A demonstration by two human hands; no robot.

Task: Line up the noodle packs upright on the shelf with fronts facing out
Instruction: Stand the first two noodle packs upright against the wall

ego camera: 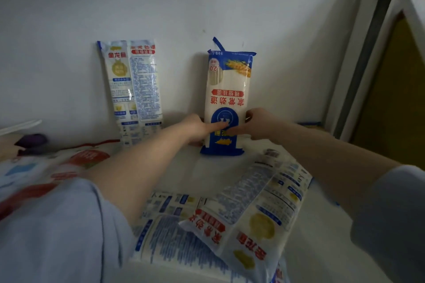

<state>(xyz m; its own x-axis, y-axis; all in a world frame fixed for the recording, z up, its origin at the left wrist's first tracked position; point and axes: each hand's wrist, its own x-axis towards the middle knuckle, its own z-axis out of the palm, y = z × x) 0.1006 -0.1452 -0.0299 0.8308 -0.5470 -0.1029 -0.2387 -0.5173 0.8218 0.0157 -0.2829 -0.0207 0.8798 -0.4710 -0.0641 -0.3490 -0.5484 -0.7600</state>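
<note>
A blue-and-white noodle pack stands against the back wall, its front facing out but its print upside down. My left hand grips its lower left side and my right hand its lower right side. To its left a second pack leans upright on the wall, showing its back label. Two more packs lie flat in the foreground: one on top, tilted, and one under it.
The white shelf runs to a white upright frame at the right. Red-and-white bags lie at the left, with a dark purple object behind them. My sleeves cover the lower corners.
</note>
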